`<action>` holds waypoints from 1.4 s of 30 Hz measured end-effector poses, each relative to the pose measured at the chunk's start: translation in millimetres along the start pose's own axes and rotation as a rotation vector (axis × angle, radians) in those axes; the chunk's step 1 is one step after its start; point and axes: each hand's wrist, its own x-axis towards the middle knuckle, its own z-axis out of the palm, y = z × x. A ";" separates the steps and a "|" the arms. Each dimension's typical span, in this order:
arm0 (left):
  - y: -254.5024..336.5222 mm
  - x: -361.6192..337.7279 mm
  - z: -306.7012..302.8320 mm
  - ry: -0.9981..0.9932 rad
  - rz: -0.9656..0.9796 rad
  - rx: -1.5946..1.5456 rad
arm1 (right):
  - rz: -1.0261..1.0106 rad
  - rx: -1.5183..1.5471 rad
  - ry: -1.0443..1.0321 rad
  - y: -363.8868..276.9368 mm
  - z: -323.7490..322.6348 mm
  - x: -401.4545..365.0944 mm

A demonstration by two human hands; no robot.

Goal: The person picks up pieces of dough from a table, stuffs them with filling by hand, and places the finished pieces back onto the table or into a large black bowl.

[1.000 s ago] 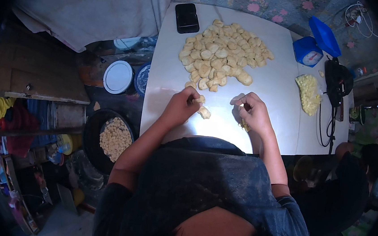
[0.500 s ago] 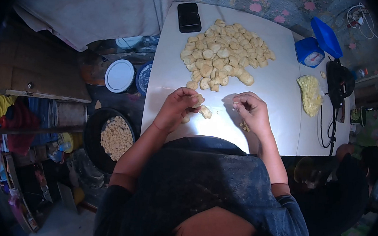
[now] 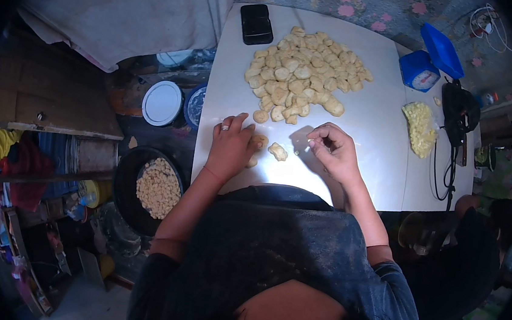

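Note:
My left hand [image 3: 230, 147] lies palm down at the table's near left, its fingers spread apart. A flat, pale yellow dough-like piece [image 3: 261, 141] sits at its thumb side, and another is partly hidden just below. Right of it lies a knobbly pale piece [image 3: 278, 152], apart from both hands. My right hand [image 3: 334, 151] is closed in a pinch over the table; a tiny whitish spot shows at the fingertips, too small to name. A small crumb [image 3: 297, 152] lies between the hands. Beyond them spreads a large heap of similar pale pieces [image 3: 303, 73].
A black case [image 3: 256, 24] lies at the table's far left. To the right are a blue scale [image 3: 419, 70], a bag of yellow bits [image 3: 420, 130] and a black corded item [image 3: 460, 108]. Lower left stands a dark basin [image 3: 123, 179] of small pieces. A person [image 3: 466, 264] sits right.
My left hand has lowered its pale piece to the table and spread its fingers. My right hand has shifted slightly left, still pinched.

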 end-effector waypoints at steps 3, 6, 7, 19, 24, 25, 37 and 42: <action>3.0 3.9 9.1 0.010 0.078 -0.069 | 0.004 -0.030 -0.031 -0.7 1.7 0.8; 6.9 4.9 13.5 -0.133 0.411 -0.263 | 0.073 0.130 0.035 -1.4 11.1 1.6; 11.6 6.1 15.0 -0.189 0.360 -0.266 | 0.069 0.150 0.048 -5.4 12.8 2.2; 18.7 15.2 -9.6 -0.332 -0.555 -1.586 | -0.029 0.225 0.099 -17.1 13.6 -0.5; 25.7 9.5 -7.1 -0.342 -0.559 -1.960 | -0.330 -0.030 0.041 -30.7 33.2 8.2; 24.4 7.3 -0.2 -0.306 -0.459 -1.868 | -0.283 -0.095 0.042 -33.9 37.9 6.4; 24.3 0.9 -12.9 -0.249 -0.431 -1.625 | -0.167 0.171 0.095 -12.1 42.5 3.4; 31.0 2.4 -10.7 -0.237 -0.493 -1.708 | -0.197 0.104 0.016 -18.4 49.2 -9.2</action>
